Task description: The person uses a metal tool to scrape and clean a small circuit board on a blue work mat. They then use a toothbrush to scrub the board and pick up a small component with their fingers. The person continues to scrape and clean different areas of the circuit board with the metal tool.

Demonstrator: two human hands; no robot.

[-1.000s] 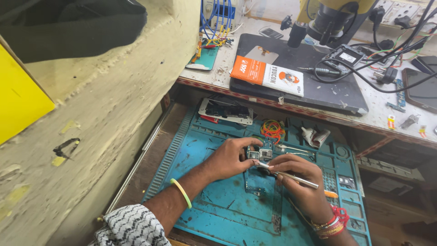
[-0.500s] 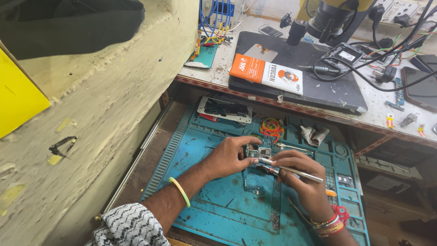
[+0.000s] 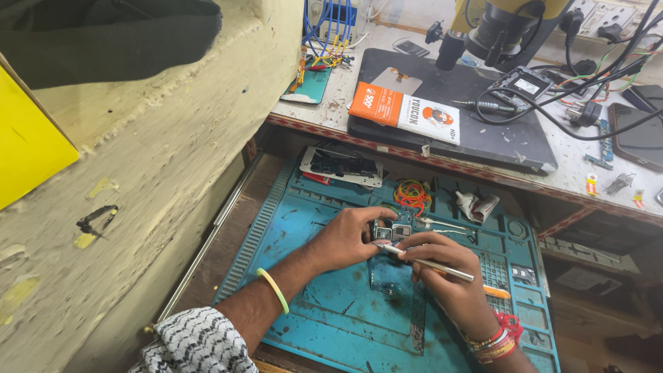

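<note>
Both hands on circuit board: L fingers pinch edge, R fingers press tweezers.

My single camera sits on the wearer's head, above and behind the hands, tilted steeply down and forward over the blue work mat. It is close: the left hand and right hand fill the lower centre. A pale wall runs along the left; the cluttered bench crosses the top. No second view overlaps it.
</note>
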